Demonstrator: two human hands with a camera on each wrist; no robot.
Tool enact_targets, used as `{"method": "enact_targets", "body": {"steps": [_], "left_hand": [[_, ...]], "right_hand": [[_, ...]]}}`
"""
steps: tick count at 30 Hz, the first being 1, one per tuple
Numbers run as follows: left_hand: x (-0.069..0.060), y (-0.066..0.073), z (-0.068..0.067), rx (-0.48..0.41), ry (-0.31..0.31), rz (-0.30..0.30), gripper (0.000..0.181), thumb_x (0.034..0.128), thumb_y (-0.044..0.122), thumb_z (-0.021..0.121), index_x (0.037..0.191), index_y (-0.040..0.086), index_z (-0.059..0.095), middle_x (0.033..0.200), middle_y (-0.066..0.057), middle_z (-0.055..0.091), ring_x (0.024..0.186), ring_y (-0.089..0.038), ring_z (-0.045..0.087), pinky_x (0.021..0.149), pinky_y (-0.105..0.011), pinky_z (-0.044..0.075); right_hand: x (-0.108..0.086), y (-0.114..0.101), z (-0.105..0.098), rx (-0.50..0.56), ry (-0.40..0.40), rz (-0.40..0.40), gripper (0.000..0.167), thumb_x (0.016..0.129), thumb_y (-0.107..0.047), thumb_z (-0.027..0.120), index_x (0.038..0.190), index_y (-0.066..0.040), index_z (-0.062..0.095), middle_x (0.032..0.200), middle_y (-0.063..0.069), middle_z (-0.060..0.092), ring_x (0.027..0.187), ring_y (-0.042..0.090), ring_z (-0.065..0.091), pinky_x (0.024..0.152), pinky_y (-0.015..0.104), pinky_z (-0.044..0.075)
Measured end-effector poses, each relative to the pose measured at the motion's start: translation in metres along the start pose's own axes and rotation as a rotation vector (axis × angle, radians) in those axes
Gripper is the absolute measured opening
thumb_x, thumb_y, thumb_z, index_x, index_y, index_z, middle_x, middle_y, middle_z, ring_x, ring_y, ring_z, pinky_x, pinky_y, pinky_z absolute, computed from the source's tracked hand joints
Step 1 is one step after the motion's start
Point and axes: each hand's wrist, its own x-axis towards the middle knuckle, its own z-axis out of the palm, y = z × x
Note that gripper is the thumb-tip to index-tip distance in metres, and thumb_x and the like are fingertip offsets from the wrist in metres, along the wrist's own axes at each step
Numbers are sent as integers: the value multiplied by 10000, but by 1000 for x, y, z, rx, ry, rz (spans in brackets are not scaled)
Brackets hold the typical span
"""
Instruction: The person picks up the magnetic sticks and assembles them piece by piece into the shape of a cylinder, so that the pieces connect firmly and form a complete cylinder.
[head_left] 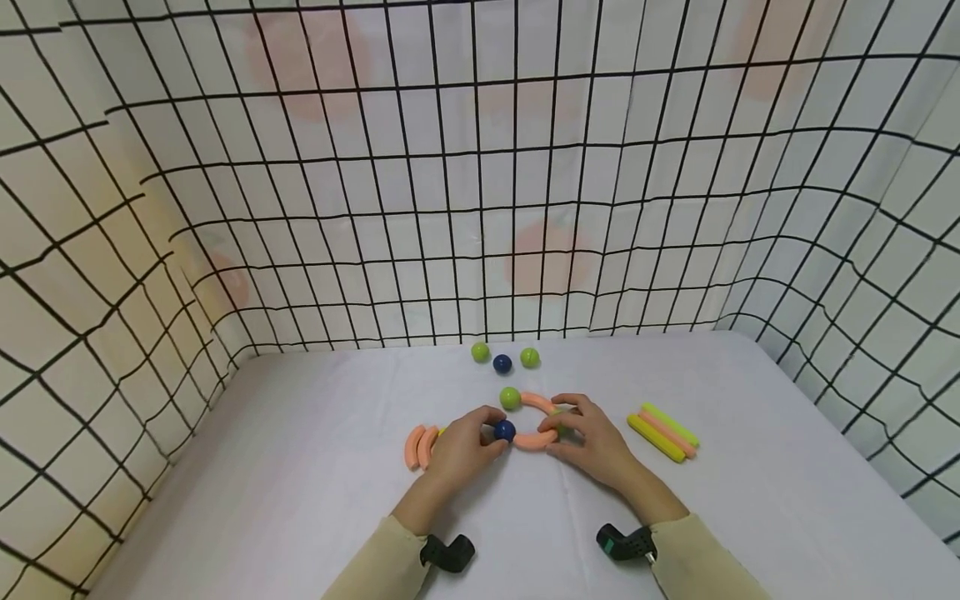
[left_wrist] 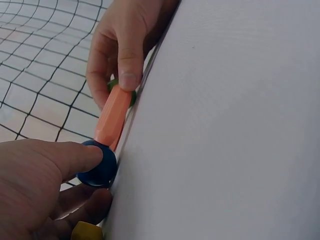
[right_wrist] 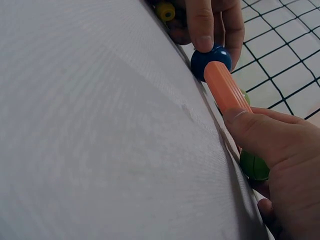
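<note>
Before us, the left hand [head_left: 463, 446] pinches a blue ball [head_left: 505, 430] while the right hand [head_left: 594, 437], apart from it, grips a curved orange stick [head_left: 534, 441] touching that ball between them; a green ball [head_left: 510, 398] sits just beyond, straight sticks [head_left: 667, 432] to the hands' right

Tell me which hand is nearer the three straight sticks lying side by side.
Right. The right hand is to the left of the three straight sticks, apart from them; the left hand is farther left, beyond the right hand, gripping a dark blue ball.
</note>
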Motion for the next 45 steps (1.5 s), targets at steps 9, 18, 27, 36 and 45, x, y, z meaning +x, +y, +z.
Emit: {"method": "enact_targets", "body": {"steps": [9, 18, 27, 36, 45], "left_hand": [[-1, -1, -3, 17, 23, 5, 360, 892, 265, 752, 1226, 169, 661, 1133, 29, 687, 759, -62, 543, 649, -216, 447], [-4, 1, -6, 28, -31, -51, 376, 892, 339, 747, 1223, 181, 661, 1022, 53, 652, 785, -88, 552, 673, -239, 460], [-5, 3, -6, 19, -27, -34, 398, 917, 324, 719, 1267, 153, 638, 1076, 25, 673, 787, -83, 555, 661, -232, 462], [-8, 14, -12, -40, 118, -3, 315, 946, 224, 669, 1247, 131, 650, 1159, 0, 693, 999, -162, 645, 792, -290, 517], [-17, 8, -37, -193, 271, -27, 343, 950, 171, 660, 1282, 100, 603, 1171, -23, 677, 1055, -226, 637, 896, -388, 489]], "right_hand": [[4, -2, -2, 32, 11, 22, 280, 937, -164, 697, 1205, -247, 692, 1274, 53, 561, 1188, 282, 579, 1005, 554, 487], [5, -1, 0, 23, 24, 51, 284, 932, -130, 695, 1198, -230, 707, 1101, -4, 576, 1033, 163, 595, 924, 422, 523], [4, 0, 3, 26, 41, 45, 279, 923, -128, 708, 1178, -241, 717, 1072, -11, 576, 1023, 164, 606, 906, 420, 528], [3, 0, 0, 25, 39, 84, 283, 918, -152, 723, 1175, -269, 717, 1106, -22, 585, 1033, 144, 597, 919, 411, 529], [2, 2, 1, 19, 48, 95, 288, 917, -146, 723, 1174, -274, 715, 1091, -21, 579, 1012, 140, 591, 922, 419, 533]]}}
